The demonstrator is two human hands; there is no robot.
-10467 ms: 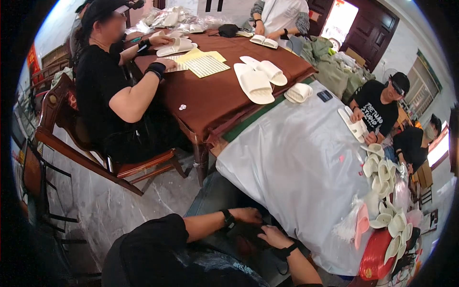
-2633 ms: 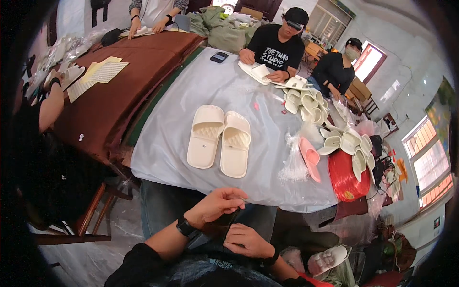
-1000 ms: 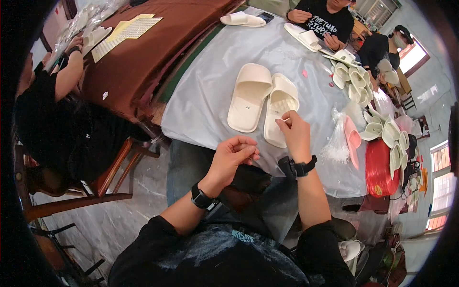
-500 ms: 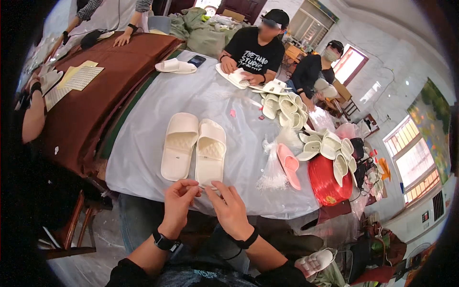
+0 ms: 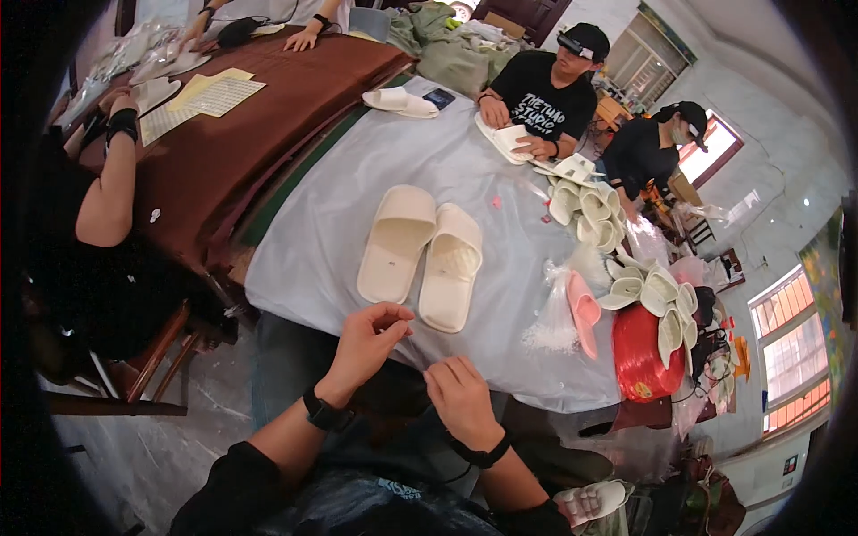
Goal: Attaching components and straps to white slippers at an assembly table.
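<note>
A pair of cream slide slippers stands side by side on the cloth-covered table in front of me, the left slipper (image 5: 393,246) slightly farther away than the right slipper (image 5: 450,268). My left hand (image 5: 368,344) is at the table's front edge, just short of the slippers' heels. Its fingers bend loosely, with a gap to the thumb and nothing visible between them. Lower and to the right hovers my right hand (image 5: 465,404), fingers loosely curved, also with nothing visible in it. Neither hand touches a slipper.
At the right lie a pink slipper (image 5: 584,314), clear plastic bags, a red twine roll (image 5: 645,353) and several pale slippers (image 5: 597,214). Across the table a person (image 5: 545,98) handles a white slipper (image 5: 512,143). A brown-covered table (image 5: 295,116) adjoins at left, with other people's hands there.
My hands have drawn apart and back from the slipper heels, the right one lower. The view has swung left, so the whole scene sits farther right. The slippers stay on the table.
</note>
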